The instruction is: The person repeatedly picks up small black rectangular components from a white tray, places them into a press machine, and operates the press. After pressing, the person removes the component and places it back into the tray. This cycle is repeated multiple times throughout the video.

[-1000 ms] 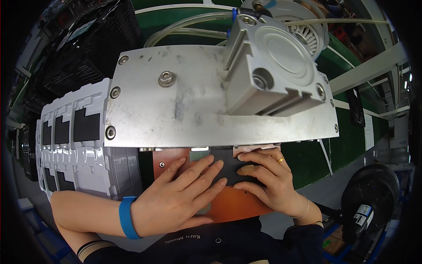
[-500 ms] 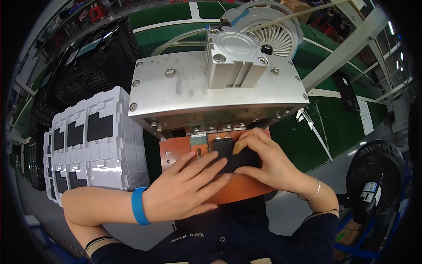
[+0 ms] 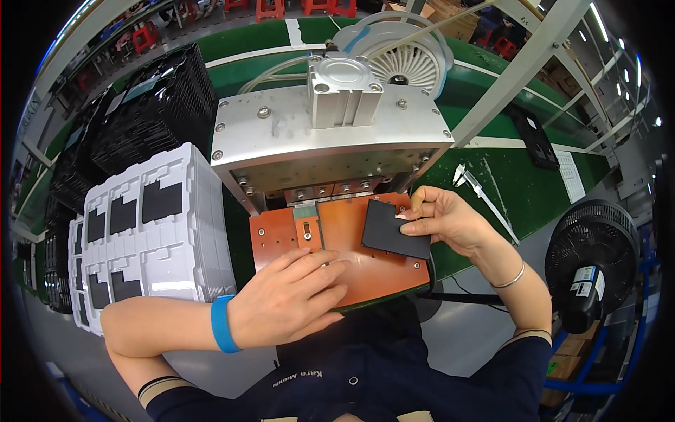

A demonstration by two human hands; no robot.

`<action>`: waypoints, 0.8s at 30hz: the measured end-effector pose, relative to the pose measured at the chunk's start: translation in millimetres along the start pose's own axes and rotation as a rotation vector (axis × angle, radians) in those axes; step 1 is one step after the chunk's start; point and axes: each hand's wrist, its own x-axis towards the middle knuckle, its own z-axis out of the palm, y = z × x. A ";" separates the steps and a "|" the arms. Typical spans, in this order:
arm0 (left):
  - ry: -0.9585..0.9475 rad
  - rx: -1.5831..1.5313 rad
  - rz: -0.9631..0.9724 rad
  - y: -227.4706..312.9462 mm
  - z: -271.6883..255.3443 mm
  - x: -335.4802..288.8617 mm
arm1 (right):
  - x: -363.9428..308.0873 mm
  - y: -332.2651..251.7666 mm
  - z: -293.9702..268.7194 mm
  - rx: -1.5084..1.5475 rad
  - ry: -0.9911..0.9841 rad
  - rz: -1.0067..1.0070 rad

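A flat black plate (image 3: 388, 235) with a notched corner is pinched between the thumb and fingers of my right hand (image 3: 455, 224). It is tilted over the right side of the orange base plate (image 3: 355, 271). My left hand (image 3: 290, 294) has its fingers stretched out over the base plate's front left part and holds nothing. Just beyond those fingertips lies a slotted orange block (image 3: 307, 231) with a screw in it. Behind the base plate stands a silver press (image 3: 281, 130) with a square cylinder (image 3: 344, 91) on top.
White trays (image 3: 165, 246) holding black notched plates are stacked at the left, with black trays (image 3: 151, 105) behind. A caliper (image 3: 485, 200) lies on the green table (image 3: 506, 169) at the right. A black fan (image 3: 590, 260) stands beyond my right arm, and a larger pale fan (image 3: 404, 60) stands behind the press.
My right hand has lifted the black plate from beside the orange block and carried it right. My left hand has come off it and drawn back slightly. The view has shifted.
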 end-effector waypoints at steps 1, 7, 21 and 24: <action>0.009 -0.008 -0.007 -0.1 -1.5 1.2 | -0.6 0.0 0.9 -0.006 -0.015 -0.016; 0.062 -0.586 -0.636 -0.2 -27.2 7.2 | -14.0 14.5 45.9 -0.116 -0.144 -0.374; 0.994 -0.598 -1.165 19.0 -52.0 -164.2 | -2.0 20.8 88.0 -0.365 -0.315 -0.501; 0.617 0.452 -1.049 26.2 -48.1 -171.0 | 0.2 19.6 101.2 -0.492 -0.369 -0.613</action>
